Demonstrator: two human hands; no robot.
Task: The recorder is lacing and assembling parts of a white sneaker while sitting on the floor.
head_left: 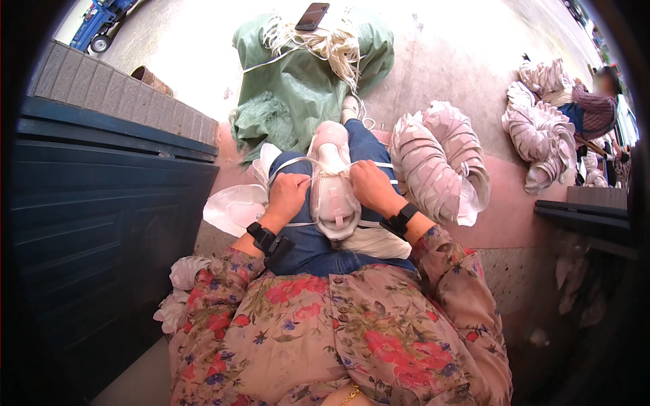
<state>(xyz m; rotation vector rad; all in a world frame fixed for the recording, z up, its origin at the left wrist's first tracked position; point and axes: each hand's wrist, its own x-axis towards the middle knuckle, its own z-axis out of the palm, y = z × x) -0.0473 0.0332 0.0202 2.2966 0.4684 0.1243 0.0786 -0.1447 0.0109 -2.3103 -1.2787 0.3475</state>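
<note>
A pale pinkish-white shoe upper [337, 196] lies lengthwise across my lap between my thighs. A white shoelace [298, 160] runs over its middle. My left hand [288, 195] is closed on the lace at the upper's left side. On the other side, my right hand [374, 187] also grips the lace, with its fingers against the upper's edge. My fingertips are partly hidden, so the exact pinch is unclear. Behind the upper, a bunch of cream laces [379, 242] rests on my lap.
A green sack [271, 81] stands ahead, with loose laces [332, 51] and a phone [313, 17] on top. Curled stacks of uppers [433, 159] lie to my right. More uppers [233, 206] are at my left, by a dark blue door [101, 237]. Another person [597, 111] sits far right.
</note>
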